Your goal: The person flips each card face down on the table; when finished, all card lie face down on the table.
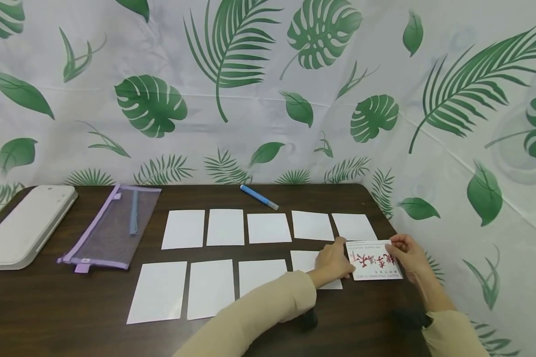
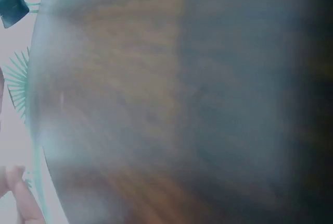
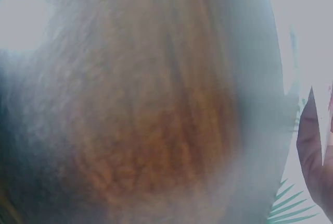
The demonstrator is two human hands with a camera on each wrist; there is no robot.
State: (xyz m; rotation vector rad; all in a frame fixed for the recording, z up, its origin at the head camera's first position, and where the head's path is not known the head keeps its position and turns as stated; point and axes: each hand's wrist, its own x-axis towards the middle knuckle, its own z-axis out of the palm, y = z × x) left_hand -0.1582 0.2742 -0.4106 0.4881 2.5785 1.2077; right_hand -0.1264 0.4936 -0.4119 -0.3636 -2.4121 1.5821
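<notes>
A white card (image 1: 374, 267) with red Chinese characters and smaller print lies between both hands at the right end of the front row, printed side up. My right hand (image 1: 408, 254) pinches its right edge, thumb on top. At the card's left edge my left hand (image 1: 332, 263) holds on with thumb and fingertips, its wrist crossing over a blank white card (image 1: 304, 258). In the right wrist view the card's thin edge (image 3: 323, 130) shows beside the hand (image 3: 311, 151). Only fingers (image 2: 26, 203) appear at the left wrist view's lower left.
Several blank white cards form a back row (image 1: 225, 227) and a front row (image 1: 158, 292) on the dark wooden table (image 1: 94, 317). A blue marker (image 1: 259, 197) lies behind them. To the left are a purple mesh zip pouch (image 1: 111, 233) and a white device (image 1: 27, 223). A leaf-patterned cloth hangs behind.
</notes>
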